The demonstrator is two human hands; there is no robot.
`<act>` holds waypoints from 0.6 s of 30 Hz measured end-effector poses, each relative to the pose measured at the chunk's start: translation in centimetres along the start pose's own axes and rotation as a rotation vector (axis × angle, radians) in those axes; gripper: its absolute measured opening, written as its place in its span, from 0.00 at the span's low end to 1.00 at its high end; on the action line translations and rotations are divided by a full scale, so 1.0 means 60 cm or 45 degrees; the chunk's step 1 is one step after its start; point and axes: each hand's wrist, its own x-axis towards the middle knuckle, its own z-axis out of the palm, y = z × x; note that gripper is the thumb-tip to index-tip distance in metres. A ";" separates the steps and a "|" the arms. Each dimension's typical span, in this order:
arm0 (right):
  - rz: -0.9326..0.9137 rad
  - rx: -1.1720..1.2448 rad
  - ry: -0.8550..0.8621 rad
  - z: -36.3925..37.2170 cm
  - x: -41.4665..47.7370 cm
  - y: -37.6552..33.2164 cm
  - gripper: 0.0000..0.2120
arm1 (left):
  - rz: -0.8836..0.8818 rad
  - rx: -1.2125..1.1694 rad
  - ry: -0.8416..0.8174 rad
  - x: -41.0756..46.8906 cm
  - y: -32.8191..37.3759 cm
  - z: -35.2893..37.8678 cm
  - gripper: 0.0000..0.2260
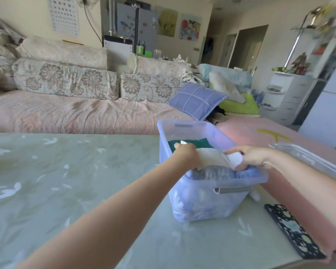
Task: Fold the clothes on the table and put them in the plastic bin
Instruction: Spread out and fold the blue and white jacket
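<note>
From the head view, we are holding a folded white cloth (pixel 213 158) inside the plastic bin (pixel 202 202) on the tabletop (pixel 66 171). Our left hand (pixel 186 154) is gripping its left edge and our right hand (pixel 250 158) is pinching its right edge, with blue clothes (pixel 248 172) lying just beneath.

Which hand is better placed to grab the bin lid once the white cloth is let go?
Right. The lid lies right of the plastic bin, beside the right hand; the left hand holds the white cloth at the bin's opposite side.

A folded white garment (pixel 211 158) (over blue clothes (pixel 211 174)) in translucent bin (pixel 202 202).
</note>
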 end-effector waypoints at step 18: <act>-0.075 -0.849 -0.337 0.027 0.023 -0.021 0.38 | 0.181 0.733 -0.217 0.009 -0.002 0.017 0.19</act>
